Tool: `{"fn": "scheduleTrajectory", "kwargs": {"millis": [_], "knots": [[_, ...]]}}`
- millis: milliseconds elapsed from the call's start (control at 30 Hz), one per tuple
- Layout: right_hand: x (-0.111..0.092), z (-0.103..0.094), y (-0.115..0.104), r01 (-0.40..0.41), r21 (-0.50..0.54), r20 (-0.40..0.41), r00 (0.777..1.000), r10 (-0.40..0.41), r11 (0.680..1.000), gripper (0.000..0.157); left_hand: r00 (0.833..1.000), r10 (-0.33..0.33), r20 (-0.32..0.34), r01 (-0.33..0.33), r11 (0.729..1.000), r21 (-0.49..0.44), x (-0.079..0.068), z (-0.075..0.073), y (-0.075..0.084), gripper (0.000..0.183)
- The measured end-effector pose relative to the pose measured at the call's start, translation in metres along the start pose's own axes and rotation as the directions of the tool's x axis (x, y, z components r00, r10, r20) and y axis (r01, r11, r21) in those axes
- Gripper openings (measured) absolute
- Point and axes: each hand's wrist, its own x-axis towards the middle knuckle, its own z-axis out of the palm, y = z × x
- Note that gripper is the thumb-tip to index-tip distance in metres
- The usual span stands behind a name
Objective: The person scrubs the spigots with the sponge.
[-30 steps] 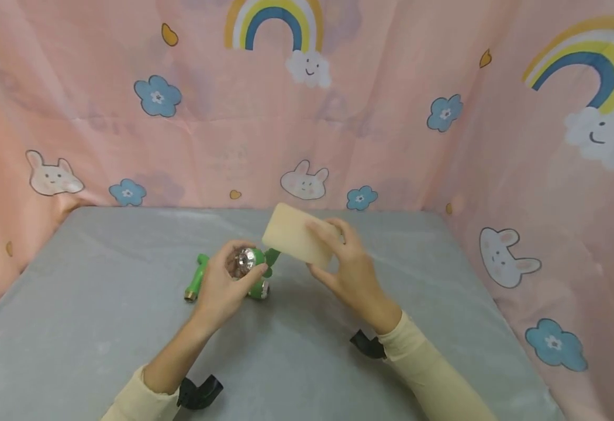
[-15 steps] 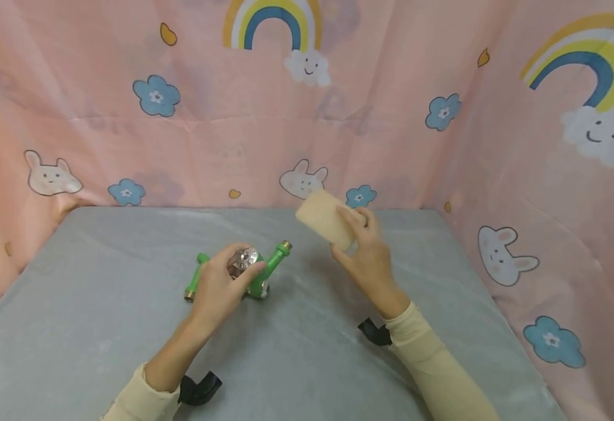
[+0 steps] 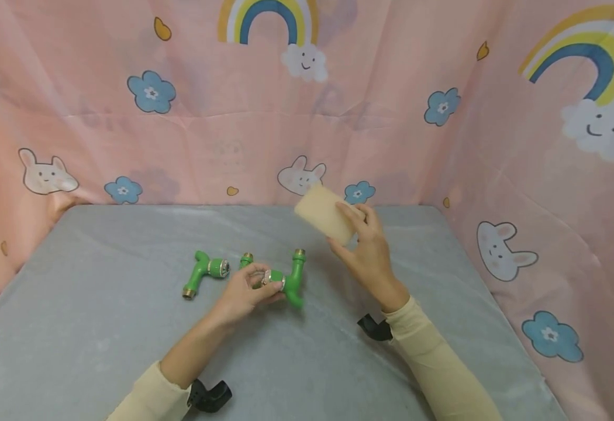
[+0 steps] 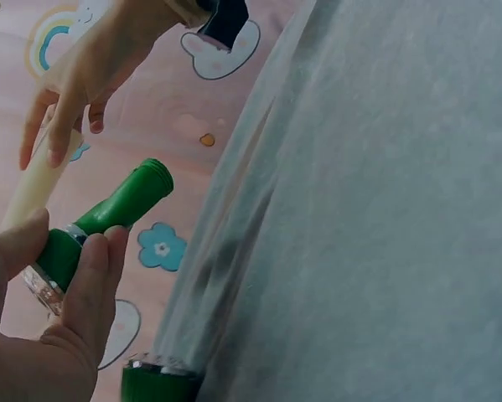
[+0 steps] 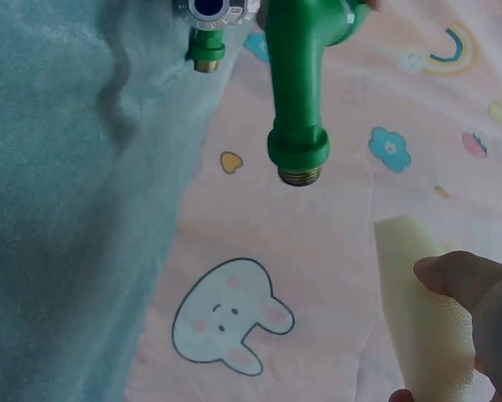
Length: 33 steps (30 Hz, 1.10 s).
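Note:
My left hand [image 3: 265,285] pinches a green faucet [image 3: 292,282] by its chrome collar and holds it just above the grey table [image 3: 102,327], brass-tipped spout pointing away. In the left wrist view my thumb and fingers [image 4: 91,276] wrap the green faucet's body [image 4: 116,209]. My right hand [image 3: 362,237] grips a beige sponge [image 3: 324,211], raised to the right of the faucet and apart from it. The right wrist view shows the sponge [image 5: 422,310] under my thumb and the faucet's spout [image 5: 297,100] ahead.
A second green faucet [image 3: 202,272] with a chrome end lies on the table left of my left hand. Pink cartoon-print cloth [image 3: 523,175] walls in the table at the back and right. Bare grey table stretches toward me.
My left hand has shifted right and turned the held faucet, uncovering the second faucet. The right hand has lifted the sponge up and to the right, away from the faucet.

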Motion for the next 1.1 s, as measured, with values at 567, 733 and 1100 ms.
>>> {"fn": "scheduleTrajectory", "kwargs": {"millis": [567,733,1100], "knots": [[-0.002,0.003,0.0,-0.004,0.002,0.037,0.999,0.004,1.0,0.066,0.996,0.02,0.086,-0.037,0.978,0.207,-0.006,0.015,-0.019,0.042],[-0.001,0.001,0.002,-0.018,-0.008,0.046,0.999,0.018,1.0,0.065,0.995,0.03,0.095,-0.069,0.892,0.446,-0.007,0.007,-0.015,0.045],[0.003,0.0,0.006,-0.015,-0.004,0.05,0.999,0.015,1.0,0.066,0.984,0.049,0.174,-0.15,0.761,0.631,-0.016,-0.017,0.02,0.045]]}}
